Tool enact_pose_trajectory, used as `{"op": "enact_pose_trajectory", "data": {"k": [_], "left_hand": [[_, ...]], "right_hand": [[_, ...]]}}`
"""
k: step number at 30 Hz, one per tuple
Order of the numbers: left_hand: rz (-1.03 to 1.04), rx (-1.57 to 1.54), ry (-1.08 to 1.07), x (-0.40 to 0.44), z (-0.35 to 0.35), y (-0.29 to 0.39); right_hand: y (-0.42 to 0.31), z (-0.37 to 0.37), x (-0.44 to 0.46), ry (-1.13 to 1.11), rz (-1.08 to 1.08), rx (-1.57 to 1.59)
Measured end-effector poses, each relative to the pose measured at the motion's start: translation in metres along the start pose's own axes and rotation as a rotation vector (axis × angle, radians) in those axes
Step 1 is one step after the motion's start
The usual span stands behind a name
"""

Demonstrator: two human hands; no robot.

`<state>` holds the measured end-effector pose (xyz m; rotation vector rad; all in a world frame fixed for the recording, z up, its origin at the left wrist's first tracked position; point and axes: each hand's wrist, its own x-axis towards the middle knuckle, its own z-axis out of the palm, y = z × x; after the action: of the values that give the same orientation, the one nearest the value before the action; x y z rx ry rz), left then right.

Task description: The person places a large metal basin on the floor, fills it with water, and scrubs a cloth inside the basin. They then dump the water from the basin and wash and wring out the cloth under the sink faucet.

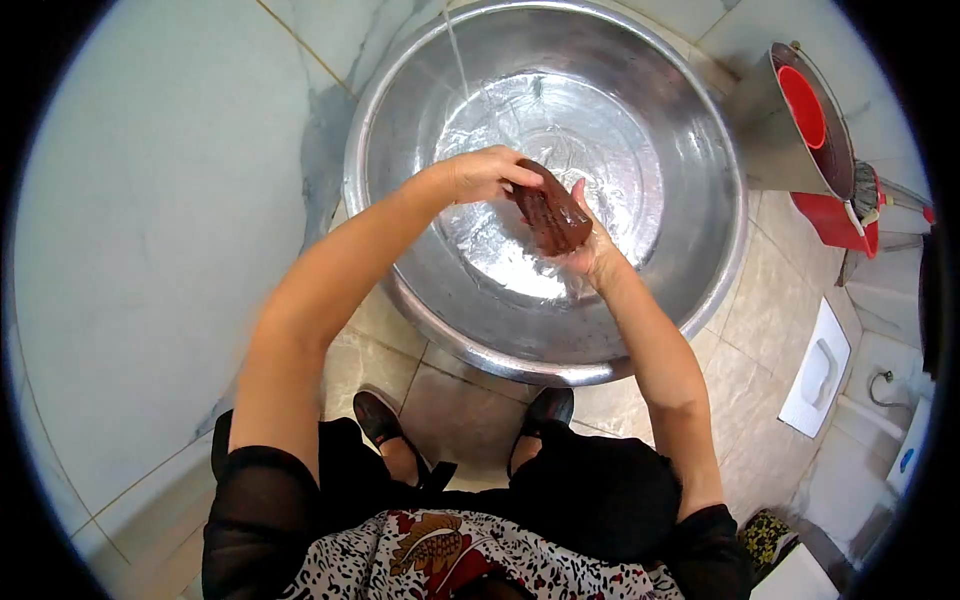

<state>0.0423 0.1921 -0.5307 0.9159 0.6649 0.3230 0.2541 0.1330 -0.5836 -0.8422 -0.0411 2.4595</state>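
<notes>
A wet, dark reddish-brown oblong piece (552, 212) is held over the basin between my two hands. Its surface is glossy and creased, and I cannot make out what kind of thing it is. My left hand (492, 174) closes on its upper left end, with the thumb and fingers around it. Below and to the right, my right hand (592, 246) cups the lower end, thumb raised beside it and the other fingers mostly hidden. Under both hands is a large round metal basin (400, 250) with shallow water (590, 130) in it.
A thin stream of water (456, 55) falls into the basin at upper left. To the right stand a metal bucket (770, 130) with a red container (802, 106) in it, and a red bucket (840, 222). A squat toilet (817, 370) is set in the tiled floor. A marbled wall (180, 200) rises on the left.
</notes>
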Motion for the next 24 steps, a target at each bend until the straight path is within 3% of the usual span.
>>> {"op": "enact_pose_trajectory", "data": {"k": [2, 4, 7, 10, 12, 14, 16, 18, 20, 21, 22, 23, 24], "left_hand": [[0.011, 0.035, 0.094, 0.007, -0.012, -0.017], [-0.008, -0.267, -0.029, 0.01, -0.017, -0.033], [0.016, -0.422, -0.04, 0.012, -0.005, -0.051], [0.102, -0.588, -0.1, 0.014, 0.018, -0.053], [0.325, -0.869, -0.289, 0.005, 0.046, -0.04], [0.431, -0.899, -0.305, 0.009, 0.055, -0.04], [0.708, -0.803, -0.384, 0.021, 0.047, -0.055], [0.673, -0.824, -0.334, 0.023, 0.036, -0.064], [0.526, -0.831, -0.049, 0.023, 0.031, -0.068], [0.303, -0.809, 0.299, 0.008, 0.049, -0.04], [0.304, -0.807, 0.299, 0.007, 0.05, -0.034], [0.268, -0.695, 0.323, 0.007, 0.051, -0.028], [0.231, -0.582, 0.346, 0.01, 0.048, -0.026]], "right_hand": [[0.003, 0.013, -0.006, -0.056, 0.015, 0.033], [0.014, 0.029, -0.013, -0.112, 0.034, 0.07], [0.029, 0.058, -0.022, -0.029, -0.149, -0.056], [0.032, 0.08, -0.031, -0.138, -0.112, 0.089], [0.037, 0.087, -0.029, -0.186, -0.108, 0.194], [0.043, 0.077, -0.019, -0.281, -0.197, 0.344], [0.046, 0.087, -0.023, -0.176, -0.293, 0.324], [0.045, 0.075, -0.02, -0.583, -0.108, 0.498], [0.044, 0.066, -0.021, -0.533, -0.159, 0.38], [0.041, 0.057, -0.02, -0.499, -0.035, 0.377], [0.036, 0.058, -0.021, -0.465, 0.088, 0.371], [0.029, 0.058, -0.024, -0.238, 0.083, 0.217], [0.026, 0.062, -0.025, -0.239, 0.083, 0.217]]}}
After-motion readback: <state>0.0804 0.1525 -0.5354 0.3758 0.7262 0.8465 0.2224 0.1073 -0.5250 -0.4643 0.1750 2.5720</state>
